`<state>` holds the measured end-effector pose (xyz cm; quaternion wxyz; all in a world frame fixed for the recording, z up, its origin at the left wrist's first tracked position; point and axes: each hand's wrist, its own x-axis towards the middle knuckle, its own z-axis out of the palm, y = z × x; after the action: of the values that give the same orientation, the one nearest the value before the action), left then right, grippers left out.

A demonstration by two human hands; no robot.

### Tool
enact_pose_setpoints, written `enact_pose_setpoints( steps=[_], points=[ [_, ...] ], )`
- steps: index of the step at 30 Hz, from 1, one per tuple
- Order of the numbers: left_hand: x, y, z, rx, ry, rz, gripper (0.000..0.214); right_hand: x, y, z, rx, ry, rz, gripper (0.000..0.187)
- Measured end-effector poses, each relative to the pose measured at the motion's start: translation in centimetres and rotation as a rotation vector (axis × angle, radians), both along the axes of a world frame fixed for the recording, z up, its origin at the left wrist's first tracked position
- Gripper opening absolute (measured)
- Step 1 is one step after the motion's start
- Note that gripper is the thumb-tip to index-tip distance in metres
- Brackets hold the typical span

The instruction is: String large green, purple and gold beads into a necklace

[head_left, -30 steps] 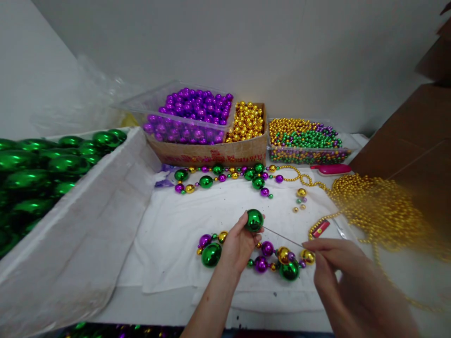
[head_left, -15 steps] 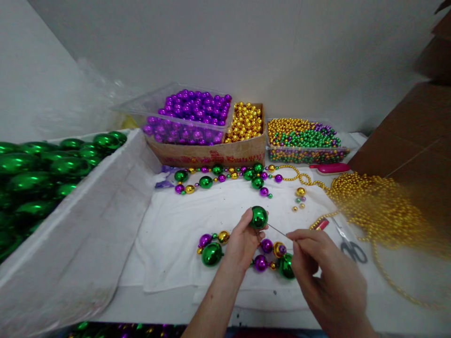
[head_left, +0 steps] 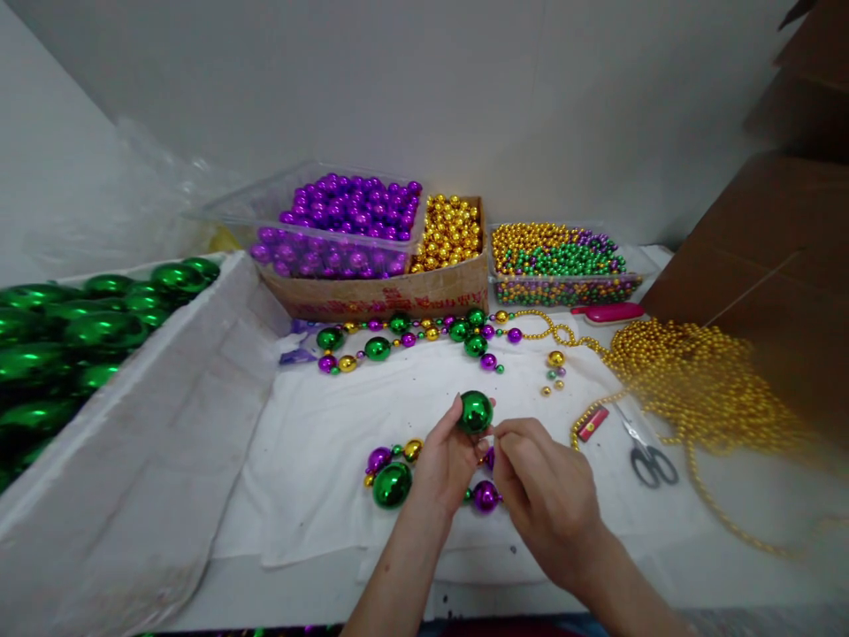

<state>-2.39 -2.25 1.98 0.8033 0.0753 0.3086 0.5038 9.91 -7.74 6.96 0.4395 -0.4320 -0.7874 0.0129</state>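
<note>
A large, round, shiny green ball (head_left: pixel 476 411) sits raised in the fingers of the left hand (head_left: pixel 446 464), above a string of glossy purple, gold and green beads (head_left: pixel 392 485) that lies bent round at its left end, partly hidden.

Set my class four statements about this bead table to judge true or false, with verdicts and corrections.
1. The left hand holds a large green bead. True.
2. The right hand is reaching into the tub of purple beads. False: it is close to the large green bead.
3. The scissors lie to the right of both hands. True.
4. The white bin at far left holds gold beads. False: it holds green beads.
</note>
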Motion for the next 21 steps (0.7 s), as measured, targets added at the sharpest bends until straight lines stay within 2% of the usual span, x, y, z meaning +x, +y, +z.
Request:
enact_pose_setpoints(
  steps=[4,8,10,13,18,21],
  points=[
    [-0.1,-0.2,0.0,-0.007,-0.024,-0.009,0.025,-0.5,0.7,-1.8,-0.062,0.031,-0.007,0.014],
    [-0.1,0.8,0.4,0.042,0.047,-0.01,0.024,0.2,2.6,-3.4,-0.262,0.251,-0.053,0.017],
    [0.2,1.9,0.9,0.122,0.148,0.013,0.024,1.0,3.9,-3.8,-0.331,0.353,-0.079,0.017],
    [0.6,3.7,2.0,0.323,0.349,0.056,0.024,2.8,5.4,-3.9,-0.427,0.43,-0.083,0.017],
    [1.9,5.6,2.9,0.577,0.637,0.073,0.024,5.5,6.4,-4.1,-0.624,0.536,-0.071,0.041],
    [3.0,6.2,2.8,0.665,0.772,0.037,0.027,6.6,6.6,-4.2,-0.66,0.544,-0.115,0.044]
  ],
)
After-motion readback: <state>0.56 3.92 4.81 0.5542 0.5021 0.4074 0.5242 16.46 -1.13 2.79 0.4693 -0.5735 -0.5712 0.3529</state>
